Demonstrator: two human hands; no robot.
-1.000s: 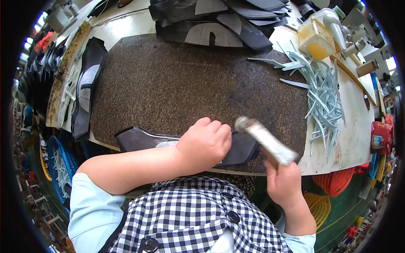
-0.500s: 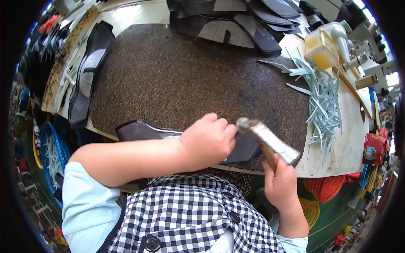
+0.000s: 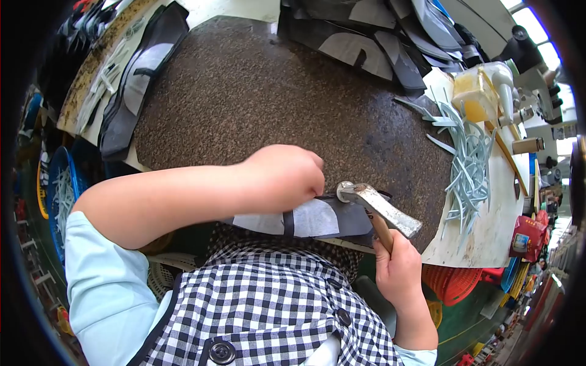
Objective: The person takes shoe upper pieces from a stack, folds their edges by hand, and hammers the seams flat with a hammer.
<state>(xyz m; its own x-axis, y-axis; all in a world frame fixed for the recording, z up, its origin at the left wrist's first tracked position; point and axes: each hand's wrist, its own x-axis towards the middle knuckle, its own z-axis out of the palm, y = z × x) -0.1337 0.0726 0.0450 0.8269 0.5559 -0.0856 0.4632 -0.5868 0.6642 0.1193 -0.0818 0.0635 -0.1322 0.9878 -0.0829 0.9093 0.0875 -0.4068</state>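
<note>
In my right hand (image 3: 397, 265) is a hammer (image 3: 386, 210), gripped by its wooden handle, with its round metal face down by the top edge of a dark shoe-upper piece (image 3: 351, 221). That piece has a light grey patch and lies along the front edge of the brown textured board (image 3: 256, 110). My left hand (image 3: 287, 177) is closed in a fist just above the piece's upper edge, left of the hammer head. Its fingertips are turned down and partly hidden, so what they pinch cannot be made out. The left forearm covers part of the piece.
A stack of dark upper pieces (image 3: 360, 46) lies at the back, another stack (image 3: 137, 85) at the left. Pale cut strips (image 3: 467, 168) heap at the right beside a yellowish glue container (image 3: 473, 94). Below stand a blue basket (image 3: 60, 201) and a red basket (image 3: 455, 283).
My left hand has moved up and slightly left. More of the upper piece and its grey patch now shows. The hammer head has dropped slightly toward the piece's edge.
</note>
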